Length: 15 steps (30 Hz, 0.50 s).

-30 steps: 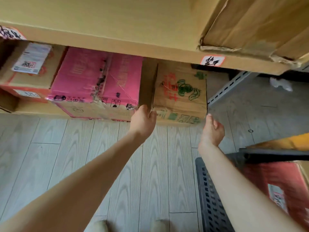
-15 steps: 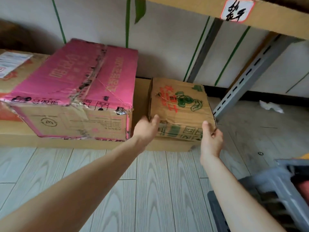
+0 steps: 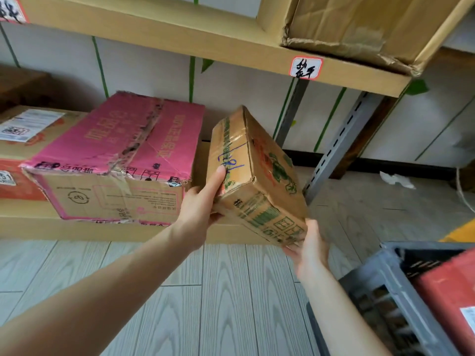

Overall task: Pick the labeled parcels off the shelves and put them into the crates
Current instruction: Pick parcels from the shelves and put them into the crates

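Parcel (image 3: pixel 259 181) tilted; left hand (image 3: pixel 198 206), right hand (image 3: pixel 308 250) clamp opposite corners — shallow grip may slip before crate (image 3: pixel 393 276) at 4 o'clock.

This is a stockroom or small parcel warehouse. Above the left hand (image 3: pixel 198 204) and right hand (image 3: pixel 308 250), which hold a small taped carton (image 3: pixel 257 176), runs a bare board shelf (image 3: pixel 180 39) on slotted steel uprights (image 3: pixel 341 142), with a handwritten tag (image 3: pixel 305 68) on its edge and a worn brown carton (image 3: pixel 359 29) on top. Left of the left hand, a battered pink carton (image 3: pixel 123 140) and a box (image 3: pixel 30 124) bearing a printed shipping label stand on the low shelf (image 3: pixel 77 228). Right of the right hand, a grey plastic crate (image 3: pixel 385 283) on the wood-look floor (image 3: pixel 218 291) holds a labelled red parcel (image 3: pixel 447 299).
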Tool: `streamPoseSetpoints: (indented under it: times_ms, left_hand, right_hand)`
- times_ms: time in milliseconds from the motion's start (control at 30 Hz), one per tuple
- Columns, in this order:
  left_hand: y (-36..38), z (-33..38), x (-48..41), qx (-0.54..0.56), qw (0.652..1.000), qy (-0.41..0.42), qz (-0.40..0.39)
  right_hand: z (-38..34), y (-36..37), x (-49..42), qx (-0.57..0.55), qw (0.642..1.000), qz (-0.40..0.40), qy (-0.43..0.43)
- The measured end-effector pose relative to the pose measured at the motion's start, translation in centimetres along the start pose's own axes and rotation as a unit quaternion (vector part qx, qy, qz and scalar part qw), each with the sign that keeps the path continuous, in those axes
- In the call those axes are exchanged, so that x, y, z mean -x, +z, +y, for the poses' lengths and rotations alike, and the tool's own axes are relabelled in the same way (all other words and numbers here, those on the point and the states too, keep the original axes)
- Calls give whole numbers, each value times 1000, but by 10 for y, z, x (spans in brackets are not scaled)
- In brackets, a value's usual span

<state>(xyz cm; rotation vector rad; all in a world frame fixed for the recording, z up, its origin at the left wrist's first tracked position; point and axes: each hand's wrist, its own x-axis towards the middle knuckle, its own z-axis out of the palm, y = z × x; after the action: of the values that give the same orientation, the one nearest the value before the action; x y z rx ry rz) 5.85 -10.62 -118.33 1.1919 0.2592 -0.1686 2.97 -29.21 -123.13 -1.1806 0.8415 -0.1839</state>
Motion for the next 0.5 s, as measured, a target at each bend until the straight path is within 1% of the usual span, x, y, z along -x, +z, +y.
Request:
streamPoseSetpoints:
  times_ms: [67, 133, 167, 267, 333, 400, 433, 467, 500]
  left_hand:
    - [3, 9, 7, 10, 999, -24, -36]
    - [4, 13, 13, 19, 998, -30, -48]
    - [3, 15, 15, 20, 998, -30, -47]
    - [0, 16, 19, 11, 999, -30, -39]
    - [1, 18, 21, 1, 999, -32, -41]
    - [5, 19, 26, -8, 999, -27, -46]
    - [9, 18, 28, -11, 999, -23, -47]
    - [12, 17, 31, -17, 999, -16, -49]
    - [14, 16, 33, -26, 998, -5, -54]
  right_hand:
    - [3, -1, 5, 42, 998, -44, 25]
    - [3, -2, 10, 93, 993, -67, 28]
    - [2, -3, 12, 121, 990, -68, 8]
    - [-10, -1, 27, 185, 974, -79, -107]
    - [-25, 7, 46, 189, 960, -107, -175]
    - [-41, 18, 64, 186, 947, -148, -218]
    - [-46, 24, 71, 203, 934, -177, -234]
    - [-49, 30, 77, 222, 922, -203, -246]
    - [-50, 35, 82, 225, 917, -214, -250]
